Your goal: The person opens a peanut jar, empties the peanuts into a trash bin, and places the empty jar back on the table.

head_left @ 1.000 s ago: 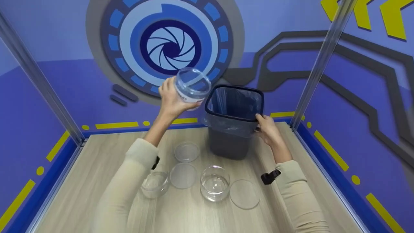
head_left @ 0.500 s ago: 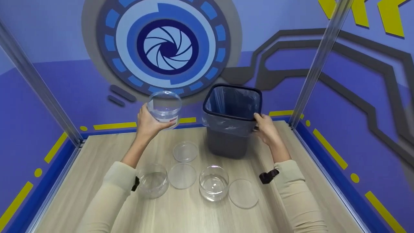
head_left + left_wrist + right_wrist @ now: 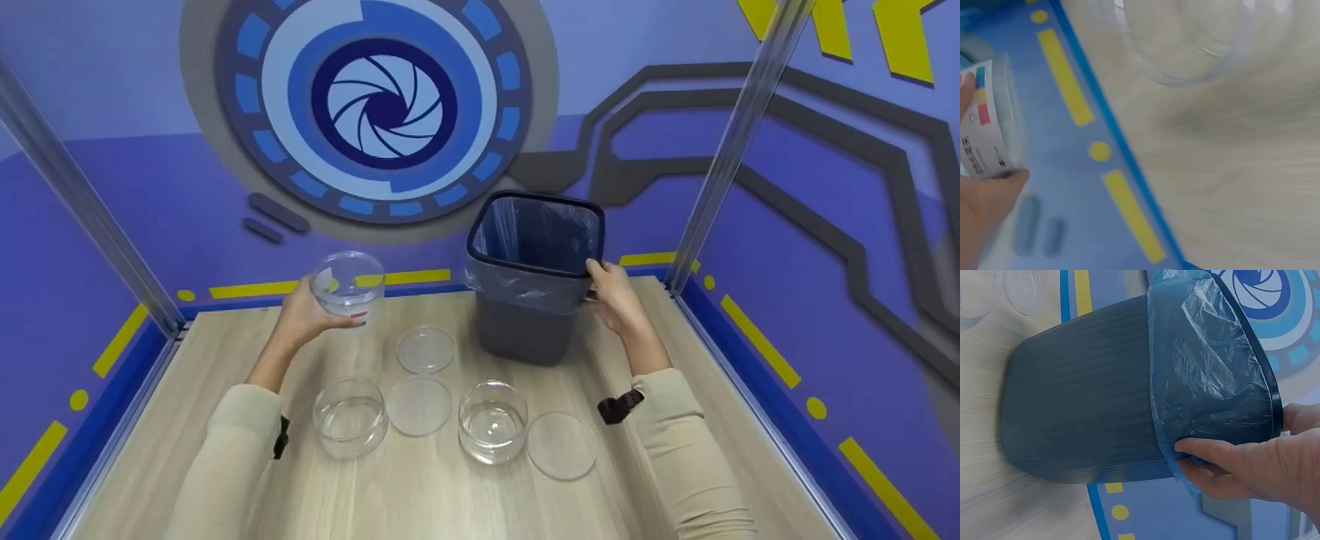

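Observation:
At the back left, my left hand [image 3: 302, 319] holds a clear plastic jar [image 3: 349, 281] by its side, roughly upright above the table. A white label with coloured squares [image 3: 983, 107] shows on that jar in the left wrist view. My right hand [image 3: 616, 298] grips the rim of a dark grey trash bin [image 3: 525, 330], with fingers outside over the folded bag edge. A translucent bin liner [image 3: 1207, 365] covers the bin's upper part. Two clear jars stand on the table, one at left [image 3: 350, 442] and one near the middle [image 3: 493, 450].
Three round clear lids lie flat: the back lid [image 3: 425, 349], the middle lid [image 3: 419, 406] and the right lid [image 3: 562, 445]. The wooden table [image 3: 420, 502] ends at a blue patterned wall [image 3: 135, 187]. Metal posts [image 3: 705, 225] stand at both back corners.
My left hand has carried the jar left and down, away from the bin, and the jar has turned from tilted to nearly upright. My right hand keeps its grip on the bin.

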Demonstrator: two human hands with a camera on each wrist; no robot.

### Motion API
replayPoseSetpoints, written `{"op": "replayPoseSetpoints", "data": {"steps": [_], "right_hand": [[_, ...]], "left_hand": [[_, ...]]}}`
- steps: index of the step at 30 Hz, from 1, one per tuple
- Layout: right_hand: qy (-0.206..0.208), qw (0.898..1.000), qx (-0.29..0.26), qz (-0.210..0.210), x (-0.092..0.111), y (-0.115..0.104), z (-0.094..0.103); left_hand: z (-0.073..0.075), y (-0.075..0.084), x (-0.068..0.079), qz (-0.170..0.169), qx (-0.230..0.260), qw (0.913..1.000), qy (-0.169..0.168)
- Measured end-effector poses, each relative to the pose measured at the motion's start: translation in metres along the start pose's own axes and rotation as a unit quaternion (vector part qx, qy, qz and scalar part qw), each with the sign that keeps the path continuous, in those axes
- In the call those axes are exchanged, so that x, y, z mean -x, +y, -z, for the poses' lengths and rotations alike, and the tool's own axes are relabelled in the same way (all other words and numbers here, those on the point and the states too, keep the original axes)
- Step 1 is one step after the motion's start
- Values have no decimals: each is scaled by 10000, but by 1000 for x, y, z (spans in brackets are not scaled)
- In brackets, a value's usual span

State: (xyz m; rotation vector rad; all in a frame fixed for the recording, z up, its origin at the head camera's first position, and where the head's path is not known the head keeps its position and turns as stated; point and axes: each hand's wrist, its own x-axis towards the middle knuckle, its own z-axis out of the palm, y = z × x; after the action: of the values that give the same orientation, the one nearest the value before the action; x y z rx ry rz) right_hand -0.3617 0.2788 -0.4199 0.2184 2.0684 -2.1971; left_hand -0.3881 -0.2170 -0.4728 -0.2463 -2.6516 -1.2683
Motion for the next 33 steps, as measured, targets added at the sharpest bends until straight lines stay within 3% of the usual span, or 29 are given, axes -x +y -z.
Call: {"op": "replayPoseSetpoints", "data": {"steps": [7, 12, 19, 28, 33], "right_hand": [[-14, 9999, -106, -3, -1, 2, -2], [51, 10000, -40, 12, -1, 1, -1], [77, 9999, -60, -33, -1, 0, -1], [209, 9996, 149, -76, 0, 0, 1], [193, 9998, 93, -2, -1, 2, 1]], "left_hand": [[0, -52, 13, 566, -407, 9976, 37], [-3, -73, 17, 879, -333, 9953, -229], [-19, -88, 24, 1397, -205, 9888, -486], [-35, -95, 29, 1384, -67, 9893, -448], [-42, -101, 31, 1636, 233, 9849, -509]]}}
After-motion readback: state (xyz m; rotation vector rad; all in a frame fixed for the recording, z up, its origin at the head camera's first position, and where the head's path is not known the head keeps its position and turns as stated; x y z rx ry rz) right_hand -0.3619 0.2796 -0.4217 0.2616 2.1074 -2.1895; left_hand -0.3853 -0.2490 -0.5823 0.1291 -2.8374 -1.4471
